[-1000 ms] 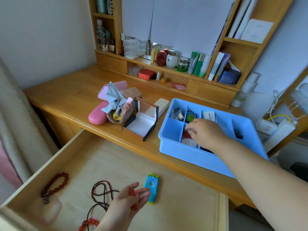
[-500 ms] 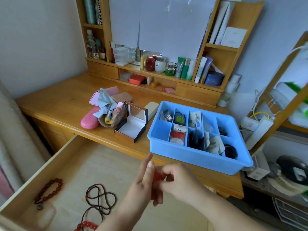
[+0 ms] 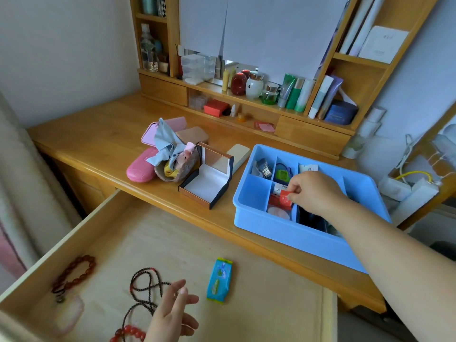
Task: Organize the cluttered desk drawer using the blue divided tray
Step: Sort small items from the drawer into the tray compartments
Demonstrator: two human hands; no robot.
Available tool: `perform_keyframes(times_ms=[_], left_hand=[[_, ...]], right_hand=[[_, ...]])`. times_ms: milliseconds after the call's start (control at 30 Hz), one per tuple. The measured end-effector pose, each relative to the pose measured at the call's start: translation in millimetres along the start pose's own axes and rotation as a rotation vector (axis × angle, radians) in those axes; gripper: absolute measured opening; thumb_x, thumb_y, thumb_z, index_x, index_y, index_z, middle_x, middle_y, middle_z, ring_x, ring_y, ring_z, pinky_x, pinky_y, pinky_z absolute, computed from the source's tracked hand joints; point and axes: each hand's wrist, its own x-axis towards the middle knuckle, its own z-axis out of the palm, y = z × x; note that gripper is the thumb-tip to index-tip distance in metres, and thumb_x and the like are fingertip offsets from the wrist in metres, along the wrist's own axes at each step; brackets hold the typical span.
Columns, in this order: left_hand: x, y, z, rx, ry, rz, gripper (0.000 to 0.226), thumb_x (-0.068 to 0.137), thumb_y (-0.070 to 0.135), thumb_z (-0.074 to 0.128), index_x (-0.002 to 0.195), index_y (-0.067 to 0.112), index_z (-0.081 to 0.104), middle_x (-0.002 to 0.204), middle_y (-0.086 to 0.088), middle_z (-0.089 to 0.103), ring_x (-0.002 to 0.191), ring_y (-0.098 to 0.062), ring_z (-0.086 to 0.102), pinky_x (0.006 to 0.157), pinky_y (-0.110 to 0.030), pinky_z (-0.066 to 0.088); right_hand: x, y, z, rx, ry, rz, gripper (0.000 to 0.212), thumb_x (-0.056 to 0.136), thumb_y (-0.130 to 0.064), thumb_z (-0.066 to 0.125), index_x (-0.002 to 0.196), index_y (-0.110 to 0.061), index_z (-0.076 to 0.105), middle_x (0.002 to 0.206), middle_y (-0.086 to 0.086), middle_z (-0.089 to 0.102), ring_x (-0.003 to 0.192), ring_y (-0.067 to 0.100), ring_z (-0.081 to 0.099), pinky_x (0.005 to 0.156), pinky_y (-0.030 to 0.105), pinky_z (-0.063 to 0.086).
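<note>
The blue divided tray (image 3: 249, 215) sits on the desk at the right, with small items in several compartments. My right hand (image 3: 312, 191) reaches over its middle and pinches a small red packet (image 3: 285, 198) above a compartment that holds other red and white items. My left hand (image 3: 172, 314) hovers open over the pulled-out drawer (image 3: 148, 243). In the drawer lie a blue-green wipes packet (image 3: 219, 280), a dark bead necklace (image 3: 144, 292), a brown bead bracelet (image 3: 74, 272), a red bead bracelet (image 3: 128, 333) and a pale pink bangle (image 3: 70, 314).
On the desk left of the tray stand an open jewellery box (image 3: 207, 183), a pink case (image 3: 142, 169), a cloth pile (image 3: 170, 149) and a cream case (image 3: 238, 154). Bottles and tubes line the back shelf (image 3: 271, 95). Cables and white adapters (image 3: 409, 186) lie right of the tray.
My right hand took the red packet from my left hand over the drawer and carried it up to the tray. My left hand dropped back over the drawer, empty.
</note>
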Motion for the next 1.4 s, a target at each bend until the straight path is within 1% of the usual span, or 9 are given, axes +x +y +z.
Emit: perform_keyframes(times_ms=[267, 500, 600, 700, 833, 967, 1133, 1300, 1400], left_hand=[[7.7, -7.2, 2.2, 0.055, 0.005, -0.017, 0.019, 0.099, 0.014, 0.043, 0.115, 0.017, 0.053, 0.091, -0.012, 0.068, 0.049, -0.023, 0.056, 0.047, -0.029, 0.046], [9.4, -14.1, -0.5, 0.129, -0.021, -0.017, 0.018, 0.096, 0.008, 0.047, 0.108, 0.019, 0.055, 0.081, -0.012, 0.065, 0.051, -0.02, 0.056, 0.048, -0.031, 0.046], [7.7, -15.9, 0.9, 0.257, -0.066, 0.032, 0.02, 0.091, 0.005, 0.051, 0.102, 0.021, 0.059, 0.075, -0.007, 0.063, 0.049, -0.014, 0.057, 0.05, -0.029, 0.049], [13.4, -12.5, 8.5, 0.44, -0.081, 0.109, 0.012, 0.088, 0.017, 0.059, 0.093, 0.027, 0.061, 0.073, 0.004, 0.059, 0.055, -0.008, 0.058, 0.059, -0.026, 0.05], [42.8, -0.9, 30.9, 0.722, -0.001, 0.224, 0.031, 0.089, 0.034, 0.058, 0.117, 0.022, 0.056, 0.1, 0.007, 0.06, 0.081, -0.01, 0.057, 0.071, -0.022, 0.041], [68.5, 1.6, 53.8, 1.013, -0.02, 0.104, 0.043, 0.089, 0.045, 0.051, 0.123, 0.019, 0.046, 0.124, -0.001, 0.052, 0.11, -0.02, 0.058, 0.082, -0.027, 0.044], [71.4, 3.1, 63.5, 1.087, -0.114, 0.016, 0.022, 0.085, 0.044, 0.056, 0.086, 0.025, 0.044, 0.096, 0.003, 0.062, 0.091, -0.02, 0.061, 0.065, -0.024, 0.036], [36.4, 6.4, 56.2, 0.562, -0.361, 0.146, 0.012, 0.087, 0.014, 0.063, 0.083, 0.024, 0.056, 0.072, 0.002, 0.061, 0.051, -0.01, 0.05, 0.048, -0.023, 0.038], [10.5, 15.5, 54.0, 0.33, -0.482, 0.166, 0.011, 0.084, 0.005, 0.066, 0.093, 0.012, 0.065, 0.067, 0.004, 0.065, 0.04, -0.007, 0.047, 0.041, -0.019, 0.038]], right_hand=[[-1.2, -23.6, 18.4, -0.403, -0.049, -0.041, 0.017, 0.077, -0.008, 0.059, 0.084, -0.022, 0.065, 0.083, -0.002, 0.057, 0.077, 0.022, 0.049, 0.058, 0.024, 0.03], [-4.2, -25.3, 4.5, -0.297, -0.149, 0.014, 0.014, 0.084, -0.021, 0.059, 0.095, -0.019, 0.067, 0.093, 0.002, 0.064, 0.088, 0.025, 0.059, 0.063, 0.026, 0.041], [-22.2, -16.0, 1.3, -0.065, 0.015, 0.027, 0.021, 0.086, -0.024, 0.06, 0.106, -0.02, 0.065, 0.099, 0.0, 0.067, 0.095, 0.025, 0.061, 0.075, 0.032, 0.05], [-65.1, -17.8, 10.4, 0.229, 0.34, -0.089, 0.007, 0.085, -0.016, 0.062, 0.086, -0.019, 0.067, 0.075, -0.008, 0.06, 0.074, 0.016, 0.057, 0.062, 0.027, 0.043], [-134.0, -29.7, 45.3, 0.411, 0.522, -0.254, 0.013, 0.084, -0.019, 0.057, 0.075, -0.019, 0.065, 0.07, -0.013, 0.056, 0.068, 0.004, 0.049, 0.061, 0.019, 0.039], [-167.6, -36.2, 93.4, 0.54, 0.413, -0.251, 0.012, 0.083, -0.026, 0.058, 0.076, -0.022, 0.067, 0.07, -0.017, 0.057, 0.067, -0.003, 0.048, 0.06, 0.012, 0.04], [-166.9, -35.0, 135.1, 0.728, 0.023, 0.024, 0.011, 0.08, -0.017, 0.068, 0.083, -0.028, 0.069, 0.076, -0.013, 0.062, 0.059, 0.008, 0.053, 0.064, 0.02, 0.048], [-158.6, -33.2, 147.6, 0.815, -0.202, 0.215, 0.044, 0.083, -0.035, 0.066, 0.118, -0.048, 0.043, 0.111, -0.023, 0.053, 0.065, 0.002, 0.054, 0.067, 0.008, 0.043], [-154.5, -36.7, 139.4, 0.94, -0.244, 0.214, 0.031, 0.082, -0.026, 0.068, 0.107, -0.038, 0.055, 0.099, -0.01, 0.063, 0.069, 0.009, 0.06, 0.072, 0.029, 0.054]])
